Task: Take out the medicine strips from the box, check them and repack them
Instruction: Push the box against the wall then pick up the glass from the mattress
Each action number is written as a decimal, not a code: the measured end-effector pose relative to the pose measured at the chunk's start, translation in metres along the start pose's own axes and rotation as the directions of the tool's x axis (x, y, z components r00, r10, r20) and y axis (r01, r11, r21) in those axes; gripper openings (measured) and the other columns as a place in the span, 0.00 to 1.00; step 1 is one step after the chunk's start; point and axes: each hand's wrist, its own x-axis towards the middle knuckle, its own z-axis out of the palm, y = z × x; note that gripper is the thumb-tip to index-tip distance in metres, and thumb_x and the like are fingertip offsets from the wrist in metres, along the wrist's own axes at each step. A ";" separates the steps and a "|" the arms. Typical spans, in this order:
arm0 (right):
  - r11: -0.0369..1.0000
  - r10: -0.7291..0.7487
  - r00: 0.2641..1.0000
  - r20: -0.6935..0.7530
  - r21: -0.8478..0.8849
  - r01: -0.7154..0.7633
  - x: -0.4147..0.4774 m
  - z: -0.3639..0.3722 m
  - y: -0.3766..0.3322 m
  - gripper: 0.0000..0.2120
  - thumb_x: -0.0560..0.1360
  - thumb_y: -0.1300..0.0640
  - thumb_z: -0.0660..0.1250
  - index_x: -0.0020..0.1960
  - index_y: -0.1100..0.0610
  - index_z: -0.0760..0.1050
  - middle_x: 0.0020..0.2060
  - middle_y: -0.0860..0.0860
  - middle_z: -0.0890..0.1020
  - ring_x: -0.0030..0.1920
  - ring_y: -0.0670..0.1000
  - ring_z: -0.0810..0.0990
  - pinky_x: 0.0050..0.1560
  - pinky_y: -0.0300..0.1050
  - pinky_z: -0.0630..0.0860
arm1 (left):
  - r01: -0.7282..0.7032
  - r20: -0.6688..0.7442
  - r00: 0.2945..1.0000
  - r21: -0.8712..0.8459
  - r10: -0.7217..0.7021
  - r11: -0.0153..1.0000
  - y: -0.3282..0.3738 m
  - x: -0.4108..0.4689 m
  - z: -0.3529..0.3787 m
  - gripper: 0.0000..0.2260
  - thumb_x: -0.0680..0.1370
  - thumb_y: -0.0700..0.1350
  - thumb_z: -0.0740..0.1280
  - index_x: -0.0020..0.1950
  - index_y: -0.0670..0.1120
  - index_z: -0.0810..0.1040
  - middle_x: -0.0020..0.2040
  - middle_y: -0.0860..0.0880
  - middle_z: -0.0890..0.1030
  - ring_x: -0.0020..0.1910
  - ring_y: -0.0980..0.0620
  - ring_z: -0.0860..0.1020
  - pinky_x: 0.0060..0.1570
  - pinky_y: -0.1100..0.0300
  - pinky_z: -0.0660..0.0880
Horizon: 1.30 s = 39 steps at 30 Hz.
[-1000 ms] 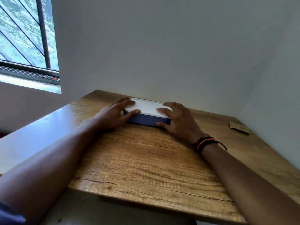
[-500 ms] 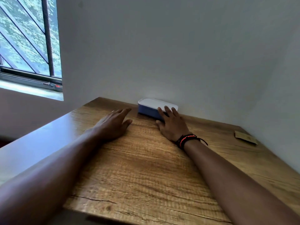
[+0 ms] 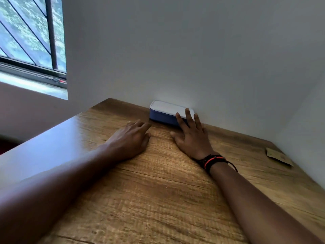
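Observation:
A flat blue box with a closed white lid sits at the far edge of the wooden table, against the wall. My right hand lies flat with its fingers spread, and the fingertips rest against the box's right front end. My left hand rests palm down on the table just left of and short of the box, not touching it. No medicine strips are visible; the lid hides the inside.
A small brown card lies at the table's right edge beside the side wall. A barred window is at the upper left. White walls close off the table's far and right sides.
Both hands held the box nearer me a second ago. The box has slid away to the wall. My left hand has come off it; my right hand's fingertips still touch it.

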 end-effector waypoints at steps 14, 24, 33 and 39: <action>0.964 0.034 0.981 0.193 0.254 -0.083 -0.068 -0.035 -0.101 0.32 0.80 0.46 0.58 0.79 0.47 0.47 0.79 0.50 0.44 0.79 0.54 0.43 0.76 0.60 0.48 | 0.251 0.044 0.968 -0.229 -0.248 0.941 0.030 -0.049 -0.023 0.25 0.80 0.43 0.57 0.77 0.42 0.59 0.77 0.40 0.61 0.77 0.44 0.54 0.76 0.52 0.50; 0.857 -0.168 0.925 0.341 0.514 -0.034 -0.130 -0.098 -0.262 0.33 0.80 0.44 0.58 0.79 0.47 0.46 0.79 0.52 0.48 0.79 0.51 0.42 0.77 0.53 0.44 | 0.587 -0.059 0.786 -0.241 -0.615 0.773 0.013 -0.198 -0.134 0.26 0.78 0.43 0.62 0.75 0.36 0.62 0.76 0.38 0.63 0.77 0.41 0.56 0.75 0.44 0.55; 0.704 -0.569 0.769 0.291 0.655 0.273 -0.129 -0.050 -0.497 0.36 0.76 0.52 0.66 0.78 0.58 0.53 0.78 0.59 0.55 0.78 0.58 0.49 0.77 0.55 0.49 | 0.902 -0.162 0.330 -0.236 -0.930 0.361 -0.163 -0.380 -0.189 0.31 0.75 0.42 0.68 0.74 0.34 0.61 0.75 0.35 0.62 0.76 0.38 0.57 0.76 0.49 0.51; 0.706 -0.686 0.565 0.459 0.608 0.363 -0.125 0.059 -0.601 0.40 0.74 0.56 0.66 0.79 0.58 0.47 0.79 0.55 0.52 0.79 0.55 0.47 0.77 0.50 0.46 | 0.963 -0.009 0.139 -0.233 -0.990 0.137 -0.290 -0.471 -0.155 0.35 0.73 0.43 0.72 0.74 0.32 0.59 0.73 0.33 0.62 0.74 0.34 0.58 0.74 0.47 0.53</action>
